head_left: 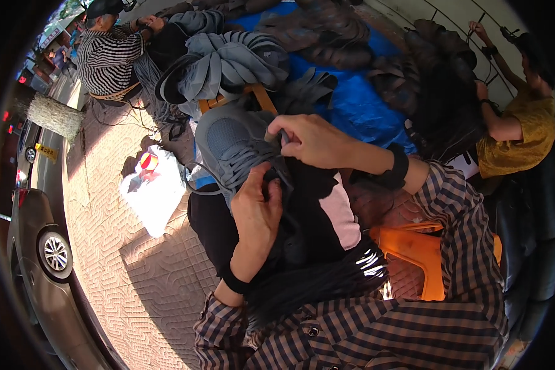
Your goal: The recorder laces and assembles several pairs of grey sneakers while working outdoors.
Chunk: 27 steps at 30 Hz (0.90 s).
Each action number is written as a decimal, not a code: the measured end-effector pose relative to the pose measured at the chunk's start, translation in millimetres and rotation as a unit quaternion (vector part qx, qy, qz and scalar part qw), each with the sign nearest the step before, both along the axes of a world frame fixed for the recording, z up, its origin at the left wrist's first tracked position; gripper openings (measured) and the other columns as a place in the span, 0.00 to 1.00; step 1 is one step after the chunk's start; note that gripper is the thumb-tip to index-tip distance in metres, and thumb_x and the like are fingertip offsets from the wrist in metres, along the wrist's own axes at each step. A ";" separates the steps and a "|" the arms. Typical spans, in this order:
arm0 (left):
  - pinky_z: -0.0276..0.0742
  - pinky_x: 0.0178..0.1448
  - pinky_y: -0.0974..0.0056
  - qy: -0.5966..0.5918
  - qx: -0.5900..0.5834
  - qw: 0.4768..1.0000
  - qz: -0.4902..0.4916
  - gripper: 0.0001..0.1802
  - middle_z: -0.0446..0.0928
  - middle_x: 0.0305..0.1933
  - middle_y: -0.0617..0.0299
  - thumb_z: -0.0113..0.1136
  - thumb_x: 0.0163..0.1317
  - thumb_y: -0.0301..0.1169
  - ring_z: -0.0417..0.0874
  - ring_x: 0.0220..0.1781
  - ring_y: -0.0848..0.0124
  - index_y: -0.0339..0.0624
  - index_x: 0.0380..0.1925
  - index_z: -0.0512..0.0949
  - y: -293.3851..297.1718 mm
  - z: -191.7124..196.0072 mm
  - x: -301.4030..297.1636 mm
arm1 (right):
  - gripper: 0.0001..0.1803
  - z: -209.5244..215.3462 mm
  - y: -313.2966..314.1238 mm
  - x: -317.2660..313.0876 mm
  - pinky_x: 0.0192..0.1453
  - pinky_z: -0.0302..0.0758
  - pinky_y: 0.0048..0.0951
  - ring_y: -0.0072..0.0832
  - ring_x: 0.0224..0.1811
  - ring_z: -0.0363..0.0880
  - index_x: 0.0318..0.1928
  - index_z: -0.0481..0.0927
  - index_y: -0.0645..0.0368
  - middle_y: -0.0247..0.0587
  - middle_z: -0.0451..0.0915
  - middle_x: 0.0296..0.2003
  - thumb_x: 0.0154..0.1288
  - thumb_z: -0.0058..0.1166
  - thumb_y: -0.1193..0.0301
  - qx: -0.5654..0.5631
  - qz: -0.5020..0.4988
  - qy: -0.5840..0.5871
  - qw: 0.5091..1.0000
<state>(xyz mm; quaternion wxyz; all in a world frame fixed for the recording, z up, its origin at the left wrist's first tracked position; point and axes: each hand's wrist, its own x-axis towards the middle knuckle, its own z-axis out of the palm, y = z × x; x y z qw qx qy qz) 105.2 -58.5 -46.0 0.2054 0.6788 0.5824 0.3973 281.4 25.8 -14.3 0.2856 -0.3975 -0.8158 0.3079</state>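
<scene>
A grey shoe upper (223,137) with a mesh toe and grey laces (243,161) lies over my lap, toe pointing away. My left hand (257,206) is closed at its near part, thumb and fingers bent together by the lacing; they hide the exact spot they grip. My right hand (314,143) is at the upper's right edge, thumb and forefinger pinched on a small dark grey piece, too little of which shows to name. A thick bundle of black laces (314,283) lies across my lap, nearer to me.
Stacked grey shoe uppers (228,65) lie ahead, with dark uppers on a blue tarp (357,102). An orange plastic stool (407,243) is at right, a white plastic bag (154,194) at left. Two people (111,55) work nearby. A parked car (40,259) lines the left.
</scene>
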 end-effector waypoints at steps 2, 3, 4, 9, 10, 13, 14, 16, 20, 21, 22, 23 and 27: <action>0.78 0.36 0.57 0.006 -0.013 1.000 -0.005 0.15 0.80 0.28 0.47 0.61 0.59 0.23 0.83 0.28 0.53 0.37 0.47 0.79 -0.9 -1.2 1.8 | 0.18 1.3 2.6 3.5 0.34 0.74 0.29 0.26 0.27 0.78 0.49 0.76 0.65 0.40 0.77 0.28 0.56 0.58 0.78 -0.031 0.004 0.010 0.999; 0.78 0.36 0.57 0.005 -0.014 1.000 -0.007 0.15 0.80 0.28 0.47 0.61 0.59 0.23 0.83 0.28 0.53 0.37 0.47 0.79 -0.9 -0.8 1.5 | 0.18 2.0 2.6 2.4 0.34 0.74 0.28 0.25 0.27 0.78 0.49 0.75 0.65 0.39 0.77 0.27 0.57 0.57 0.78 -0.051 0.015 0.018 0.998; 0.75 0.33 0.61 -0.006 -0.029 1.000 -0.010 0.15 0.79 0.24 0.52 0.60 0.60 0.24 0.81 0.25 0.62 0.37 0.48 0.79 -1.3 0.5 -0.1 | 0.17 1.8 2.5 1.4 0.34 0.74 0.28 0.25 0.28 0.78 0.50 0.75 0.65 0.39 0.77 0.27 0.58 0.56 0.78 -0.071 0.027 0.026 0.997; 0.69 0.26 0.70 -0.077 -0.068 0.995 -0.018 0.13 0.75 0.20 0.64 0.57 0.65 0.24 0.74 0.20 0.79 0.34 0.49 0.78 -2.7 1.0 -3.7 | 0.17 -6.7 -0.2 1.0 0.34 0.74 0.28 0.24 0.27 0.77 0.50 0.75 0.65 0.38 0.77 0.27 0.59 0.55 0.78 -0.070 0.038 0.022 0.997; 0.69 0.26 0.70 -0.076 -0.070 0.994 -0.022 0.13 0.75 0.20 0.64 0.57 0.65 0.24 0.74 0.20 0.79 0.34 0.49 0.78 -0.7 0.1 -2.2 | 0.17 -8.3 -0.6 2.0 0.34 0.74 0.28 0.24 0.27 0.77 0.50 0.75 0.65 0.37 0.77 0.27 0.59 0.54 0.79 -0.068 0.038 0.010 0.997; 0.69 0.24 0.71 -0.062 -0.060 0.996 -0.008 0.12 0.75 0.21 0.63 0.57 0.64 0.23 0.74 0.19 0.79 0.33 0.48 0.78 0.6 1.8 -1.8 | 0.17 -8.8 -2.6 1.3 0.35 0.74 0.29 0.25 0.27 0.77 0.50 0.75 0.64 0.38 0.77 0.27 0.59 0.56 0.78 -0.101 0.017 0.043 0.994; 0.69 0.24 0.71 -0.056 -0.057 0.997 -0.009 0.12 0.75 0.21 0.63 0.57 0.64 0.23 0.74 0.19 0.78 0.33 0.48 0.78 1.9 0.8 -2.0 | 0.17 -9.1 -1.9 2.0 0.35 0.74 0.30 0.26 0.27 0.77 0.50 0.75 0.64 0.39 0.77 0.28 0.58 0.56 0.78 -0.115 0.007 0.058 0.992; 0.69 0.23 0.71 -0.048 -0.054 0.997 -0.010 0.12 0.75 0.21 0.62 0.57 0.64 0.23 0.75 0.19 0.78 0.33 0.48 0.77 3.1 0.4 -1.8 | 0.18 -8.0 -0.7 3.1 0.36 0.74 0.30 0.27 0.29 0.77 0.50 0.75 0.64 0.39 0.77 0.28 0.58 0.57 0.78 -0.123 0.007 0.064 0.990; 0.71 0.24 0.70 -0.047 -0.059 0.997 -0.013 0.12 0.75 0.22 0.61 0.57 0.64 0.23 0.76 0.19 0.77 0.35 0.48 0.76 3.1 -2.6 0.5 | 0.18 -11.7 -0.6 1.5 0.39 0.75 0.34 0.35 0.33 0.81 0.51 0.74 0.65 0.43 0.79 0.31 0.59 0.57 0.78 -0.049 0.018 0.029 0.998; 0.71 0.25 0.69 -0.047 -0.061 0.997 -0.009 0.13 0.76 0.22 0.61 0.57 0.63 0.23 0.76 0.20 0.77 0.36 0.48 0.76 3.5 -3.3 0.8 | 0.18 -13.0 -2.0 0.1 0.39 0.75 0.34 0.35 0.33 0.81 0.51 0.74 0.65 0.43 0.79 0.31 0.59 0.57 0.78 -0.048 0.017 0.029 0.998; 0.71 0.25 0.69 -0.047 -0.059 0.997 -0.009 0.13 0.76 0.22 0.61 0.57 0.63 0.23 0.76 0.20 0.77 0.36 0.48 0.76 3.9 -2.5 1.2 | 0.18 -14.3 -4.3 -1.8 0.39 0.75 0.36 0.39 0.34 0.81 0.51 0.74 0.65 0.45 0.80 0.33 0.60 0.56 0.79 0.031 0.016 0.021 0.999; 0.72 0.26 0.68 -0.032 -0.041 0.999 -0.006 0.13 0.76 0.22 0.60 0.57 0.63 0.22 0.77 0.20 0.76 0.36 0.48 0.76 2.6 -2.4 1.2 | 0.18 -16.0 -8.3 -5.0 0.40 0.76 0.38 0.43 0.35 0.82 0.52 0.73 0.64 0.47 0.80 0.35 0.60 0.56 0.80 0.107 0.015 0.014 0.994; 0.74 0.30 0.64 -0.036 -0.006 0.999 0.025 0.15 0.77 0.22 0.56 0.58 0.60 0.22 0.80 0.22 0.70 0.38 0.48 0.75 7.7 -9.6 1.1 | 0.20 -24.1 -15.7 -26.6 0.39 0.75 0.36 0.41 0.34 0.82 0.54 0.72 0.62 0.47 0.81 0.35 0.60 0.56 0.80 0.220 -0.003 0.015 0.975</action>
